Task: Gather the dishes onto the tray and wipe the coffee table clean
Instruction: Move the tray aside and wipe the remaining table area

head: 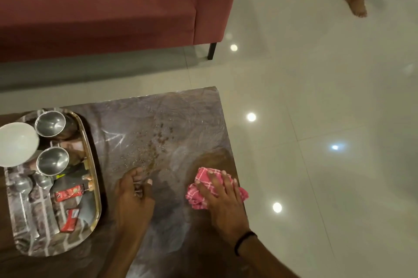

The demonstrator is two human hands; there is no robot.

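A shiny oval metal tray (91,155) lies on the left of the glossy marbled coffee table (181,115). It carries a white bowl (15,144), two steel cups (50,123) (52,161), two spoons (22,187) and red sachets (69,194). Brown crumbs (153,144) are scattered mid-table. My left hand (133,194) rests beside the crumbs with fingers curled, pinching at them. My right hand (217,191) presses flat on a pink checked cloth (201,178) near the table's right edge.
A dusty-red sofa (101,6) with a black leg (212,51) stands beyond the table. Glossy pale floor tiles (316,119) spread to the right. Another person's bare foot (356,4) is at the top right.
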